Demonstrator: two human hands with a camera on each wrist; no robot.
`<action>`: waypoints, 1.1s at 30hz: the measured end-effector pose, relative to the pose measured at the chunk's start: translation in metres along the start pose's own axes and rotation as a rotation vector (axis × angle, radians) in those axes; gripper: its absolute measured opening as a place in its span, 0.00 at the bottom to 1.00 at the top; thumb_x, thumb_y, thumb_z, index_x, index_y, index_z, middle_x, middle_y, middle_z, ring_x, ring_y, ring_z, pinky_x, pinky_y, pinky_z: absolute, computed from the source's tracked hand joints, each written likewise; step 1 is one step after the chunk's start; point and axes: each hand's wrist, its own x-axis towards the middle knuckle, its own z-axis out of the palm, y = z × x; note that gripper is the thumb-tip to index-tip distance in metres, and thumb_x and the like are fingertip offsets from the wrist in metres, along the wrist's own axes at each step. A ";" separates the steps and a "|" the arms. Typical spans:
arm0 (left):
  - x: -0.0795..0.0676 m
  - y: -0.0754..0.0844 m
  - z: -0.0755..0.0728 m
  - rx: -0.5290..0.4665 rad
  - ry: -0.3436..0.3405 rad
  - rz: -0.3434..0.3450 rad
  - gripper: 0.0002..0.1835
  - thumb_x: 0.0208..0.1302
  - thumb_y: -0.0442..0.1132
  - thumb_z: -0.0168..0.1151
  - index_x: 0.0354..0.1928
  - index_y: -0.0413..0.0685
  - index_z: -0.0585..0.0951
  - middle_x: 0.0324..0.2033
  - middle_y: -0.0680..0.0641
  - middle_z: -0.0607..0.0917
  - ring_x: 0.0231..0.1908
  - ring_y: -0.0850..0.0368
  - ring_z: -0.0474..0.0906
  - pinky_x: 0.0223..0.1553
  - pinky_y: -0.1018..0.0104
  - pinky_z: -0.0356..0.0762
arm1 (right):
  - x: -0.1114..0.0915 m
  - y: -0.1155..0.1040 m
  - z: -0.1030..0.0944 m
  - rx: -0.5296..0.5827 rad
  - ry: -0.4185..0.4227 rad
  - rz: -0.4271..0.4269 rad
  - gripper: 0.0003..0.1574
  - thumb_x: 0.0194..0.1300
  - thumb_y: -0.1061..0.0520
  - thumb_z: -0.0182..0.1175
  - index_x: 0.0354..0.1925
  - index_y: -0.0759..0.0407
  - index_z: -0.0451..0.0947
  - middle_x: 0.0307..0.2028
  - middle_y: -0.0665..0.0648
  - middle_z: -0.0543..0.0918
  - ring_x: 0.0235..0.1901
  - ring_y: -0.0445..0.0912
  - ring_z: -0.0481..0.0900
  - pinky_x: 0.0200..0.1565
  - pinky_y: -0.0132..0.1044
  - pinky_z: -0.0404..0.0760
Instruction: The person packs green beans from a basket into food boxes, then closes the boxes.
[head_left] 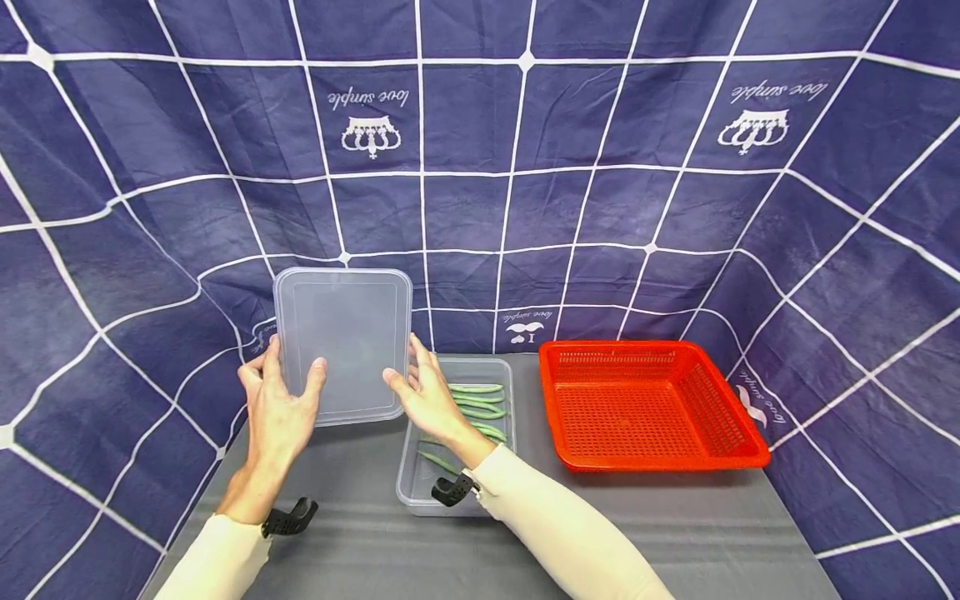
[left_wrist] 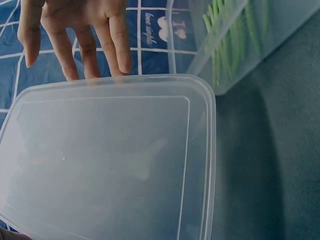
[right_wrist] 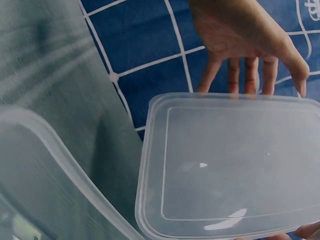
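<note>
A translucent rectangular plastic lid (head_left: 348, 350) is held raised and tilted above the table, its broad face towards me. My left hand (head_left: 281, 408) grips its left edge, thumb on the near side and fingers behind. At the opposite edge, my right hand (head_left: 429, 398) holds the lid likewise, fingertips partly hidden behind it. Under my right forearm stands a clear plastic container (head_left: 408, 479) with several green beans (head_left: 480, 408) lying inside. The left wrist view shows the lid (left_wrist: 110, 160) close up beside the bean container (left_wrist: 192, 55); the right wrist view shows the lid's flat face (right_wrist: 235, 165).
An empty red perforated plastic basket (head_left: 652, 417) stands to the right of the container on the grey tabletop (head_left: 360, 533). Blue cloth (head_left: 480, 208) with white grid lines hangs behind and at both sides of the table.
</note>
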 end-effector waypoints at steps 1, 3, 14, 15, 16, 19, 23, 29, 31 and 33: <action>-0.001 0.002 0.001 -0.008 0.002 0.013 0.49 0.81 0.51 0.71 0.94 0.44 0.61 0.81 0.24 0.65 0.78 0.21 0.71 0.81 0.27 0.67 | -0.001 -0.001 -0.004 0.007 0.000 -0.002 0.54 0.89 0.46 0.61 0.96 0.59 0.47 0.91 0.70 0.59 0.89 0.72 0.64 0.90 0.61 0.65; -0.002 0.006 0.002 -0.024 0.007 0.043 0.48 0.80 0.49 0.72 0.93 0.43 0.63 0.81 0.24 0.67 0.78 0.23 0.70 0.81 0.27 0.67 | -0.002 -0.002 -0.011 0.009 -0.002 -0.003 0.54 0.90 0.46 0.61 0.96 0.59 0.46 0.92 0.70 0.59 0.91 0.69 0.61 0.91 0.60 0.63; -0.008 0.029 0.008 -0.055 -0.039 0.102 0.46 0.78 0.50 0.75 0.91 0.45 0.68 0.77 0.28 0.75 0.81 0.28 0.73 0.83 0.30 0.67 | -0.013 -0.007 -0.045 0.029 0.019 -0.021 0.50 0.91 0.40 0.55 0.93 0.64 0.52 0.89 0.73 0.65 0.91 0.65 0.64 0.91 0.60 0.62; -0.009 0.032 0.008 -0.063 -0.037 0.109 0.45 0.78 0.50 0.75 0.90 0.45 0.69 0.77 0.29 0.76 0.81 0.28 0.74 0.84 0.31 0.67 | -0.013 -0.008 -0.047 0.032 0.022 -0.028 0.50 0.92 0.39 0.54 0.92 0.64 0.52 0.89 0.73 0.66 0.90 0.66 0.65 0.91 0.62 0.62; -0.010 0.034 0.008 -0.069 -0.036 0.118 0.44 0.78 0.50 0.76 0.89 0.45 0.70 0.77 0.29 0.76 0.81 0.29 0.74 0.84 0.31 0.67 | -0.014 -0.009 -0.050 0.035 0.024 -0.030 0.50 0.92 0.39 0.53 0.93 0.63 0.52 0.89 0.72 0.67 0.90 0.65 0.66 0.91 0.62 0.62; -0.011 0.040 0.008 -0.079 -0.032 0.141 0.44 0.77 0.51 0.76 0.88 0.45 0.72 0.76 0.29 0.78 0.80 0.28 0.76 0.83 0.31 0.68 | -0.017 -0.012 -0.056 0.047 0.028 -0.049 0.50 0.92 0.37 0.52 0.94 0.57 0.50 0.89 0.70 0.68 0.90 0.63 0.67 0.91 0.63 0.62; -0.012 0.046 0.008 -0.085 -0.034 0.157 0.44 0.77 0.51 0.76 0.87 0.44 0.72 0.75 0.29 0.80 0.79 0.28 0.78 0.82 0.31 0.69 | -0.019 -0.015 -0.063 0.062 0.034 -0.076 0.49 0.93 0.37 0.50 0.96 0.50 0.47 0.89 0.68 0.70 0.89 0.61 0.69 0.91 0.63 0.61; -0.014 0.051 0.011 -0.096 -0.065 0.140 0.43 0.77 0.53 0.76 0.86 0.44 0.74 0.78 0.30 0.82 0.80 0.29 0.79 0.84 0.32 0.71 | -0.021 -0.016 -0.073 0.101 0.063 -0.098 0.45 0.94 0.36 0.44 0.93 0.57 0.54 0.88 0.72 0.70 0.91 0.65 0.65 0.92 0.64 0.61; -0.014 0.052 0.011 -0.095 -0.076 0.130 0.43 0.78 0.54 0.76 0.86 0.44 0.74 0.80 0.31 0.82 0.81 0.29 0.78 0.84 0.32 0.72 | -0.022 -0.017 -0.076 0.132 0.059 -0.105 0.47 0.94 0.33 0.43 0.91 0.60 0.54 0.89 0.74 0.65 0.92 0.66 0.61 0.92 0.63 0.60; -0.015 0.053 0.011 -0.092 -0.090 0.122 0.43 0.78 0.55 0.76 0.86 0.44 0.73 0.81 0.32 0.81 0.81 0.29 0.78 0.83 0.32 0.73 | -0.023 -0.017 -0.078 0.164 0.052 -0.112 0.52 0.94 0.27 0.42 0.90 0.64 0.53 0.90 0.77 0.62 0.93 0.66 0.59 0.93 0.60 0.58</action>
